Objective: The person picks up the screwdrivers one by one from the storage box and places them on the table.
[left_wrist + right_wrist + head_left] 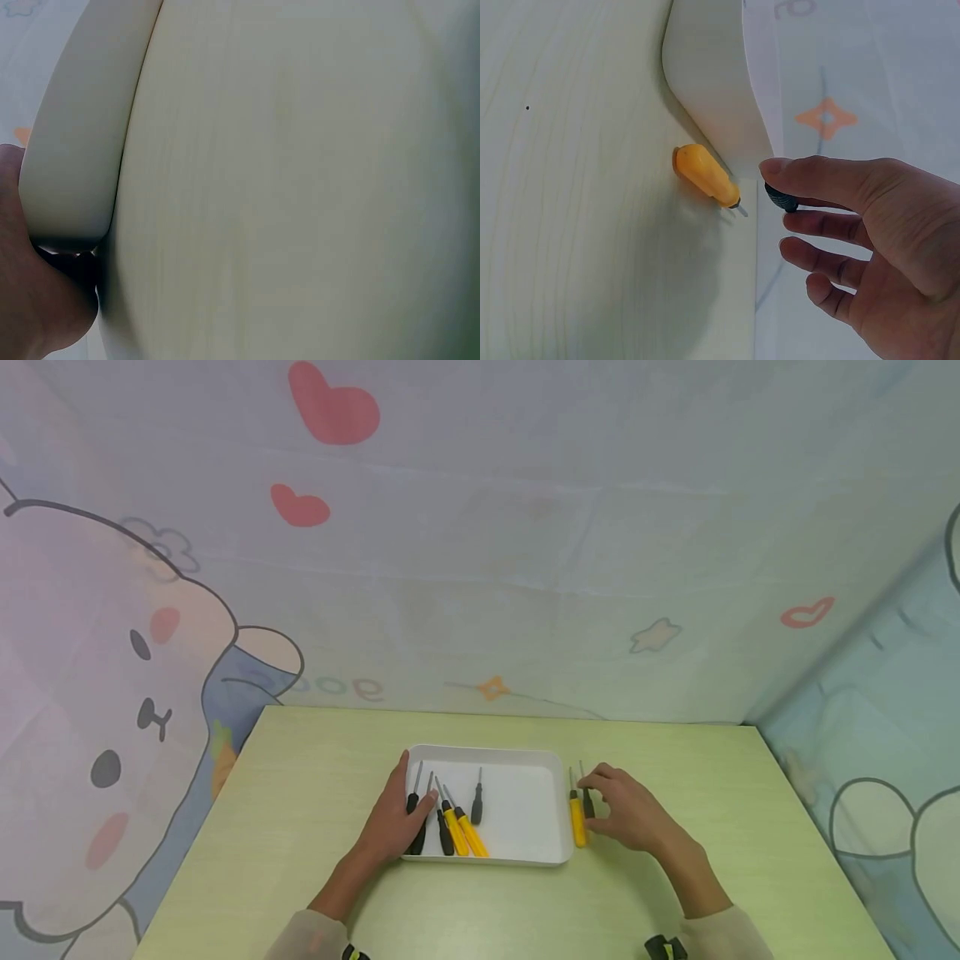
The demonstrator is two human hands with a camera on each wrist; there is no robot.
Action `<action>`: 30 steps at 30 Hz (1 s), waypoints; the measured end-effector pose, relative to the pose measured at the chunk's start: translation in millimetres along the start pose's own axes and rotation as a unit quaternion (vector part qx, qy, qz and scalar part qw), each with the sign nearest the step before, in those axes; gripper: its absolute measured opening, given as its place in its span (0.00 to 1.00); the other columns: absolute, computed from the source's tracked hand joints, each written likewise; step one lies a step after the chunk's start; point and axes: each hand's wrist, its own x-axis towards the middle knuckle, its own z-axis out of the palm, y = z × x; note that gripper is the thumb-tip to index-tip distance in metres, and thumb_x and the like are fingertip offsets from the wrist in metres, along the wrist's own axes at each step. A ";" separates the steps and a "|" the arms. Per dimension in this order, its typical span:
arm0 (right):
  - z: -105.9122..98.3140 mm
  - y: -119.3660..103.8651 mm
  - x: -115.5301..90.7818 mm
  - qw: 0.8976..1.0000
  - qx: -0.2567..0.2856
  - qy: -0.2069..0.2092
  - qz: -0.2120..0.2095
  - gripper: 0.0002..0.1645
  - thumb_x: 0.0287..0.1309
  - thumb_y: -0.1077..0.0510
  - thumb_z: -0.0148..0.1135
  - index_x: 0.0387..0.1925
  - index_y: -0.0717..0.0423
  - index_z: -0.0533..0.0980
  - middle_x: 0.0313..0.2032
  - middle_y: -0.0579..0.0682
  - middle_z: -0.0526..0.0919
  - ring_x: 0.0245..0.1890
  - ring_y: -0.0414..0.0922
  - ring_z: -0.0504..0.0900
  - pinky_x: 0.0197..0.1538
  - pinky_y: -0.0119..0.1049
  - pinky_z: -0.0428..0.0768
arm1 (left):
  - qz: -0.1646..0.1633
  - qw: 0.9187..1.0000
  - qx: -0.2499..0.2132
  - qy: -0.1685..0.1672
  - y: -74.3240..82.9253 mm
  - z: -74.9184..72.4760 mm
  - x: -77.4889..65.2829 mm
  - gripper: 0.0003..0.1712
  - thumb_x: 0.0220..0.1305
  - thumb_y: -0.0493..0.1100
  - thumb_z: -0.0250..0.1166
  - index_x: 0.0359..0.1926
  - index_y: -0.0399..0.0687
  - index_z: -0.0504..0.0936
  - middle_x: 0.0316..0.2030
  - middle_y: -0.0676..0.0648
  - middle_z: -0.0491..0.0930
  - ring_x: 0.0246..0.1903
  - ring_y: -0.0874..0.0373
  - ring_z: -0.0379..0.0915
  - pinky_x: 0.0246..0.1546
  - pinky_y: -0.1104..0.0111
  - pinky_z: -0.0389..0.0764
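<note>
A white tray point(525, 810) stands on the table with several screwdrivers in its left half, some with black handles and some with yellow ones. My left hand point(393, 814) grips the tray's left side, thumb over the rim and fingers along the outer wall. In the left wrist view, the hand point(37, 292) shows at the tray's corner point(82, 150). To the right of the tray, my right hand point(630, 810) pinches a black-handled screwdriver point(780, 197) between thumb and index finger, its other fingers loosely bent. Beside it on the table lies a yellow-handled screwdriver point(705, 176).
Inside the tray, a dark grey screwdriver point(477, 806) lies apart from the others, near the middle. The pale wooden table point(675, 743) ends at a printed cloth backdrop point(525, 568) behind and at the sides.
</note>
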 end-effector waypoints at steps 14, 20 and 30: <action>1.0 4.7 -2.1 1.000 0.008 -0.003 0.001 0.29 0.47 0.57 0.78 0.52 0.57 0.80 0.48 0.50 0.78 0.39 0.48 0.80 0.43 0.42 0.80 | -0.005 1.000 0.002 0.005 -1.1 1.7 0.6 0.50 0.71 0.60 0.56 0.80 0.50 0.37 0.78 0.42 0.46 0.75 0.44 0.47 0.72 0.48 0.54; 3.1 8.2 -1.9 1.000 0.012 -0.008 0.004 0.29 0.46 0.57 0.78 0.52 0.57 0.80 0.47 0.50 0.78 0.38 0.48 0.79 0.42 0.41 0.79 | -0.008 1.000 -0.004 0.001 -0.4 -0.1 0.5 0.50 0.71 0.60 0.56 0.80 0.52 0.37 0.78 0.44 0.45 0.75 0.46 0.46 0.72 0.48 0.54; 8.1 11.6 -2.7 0.999 0.023 -0.018 0.025 0.28 0.47 0.57 0.78 0.52 0.56 0.80 0.48 0.48 0.77 0.39 0.46 0.78 0.42 0.41 0.78 | -0.010 1.000 -0.003 -0.005 -0.9 1.0 0.5 0.50 0.71 0.61 0.56 0.80 0.52 0.36 0.78 0.44 0.44 0.75 0.46 0.46 0.72 0.49 0.53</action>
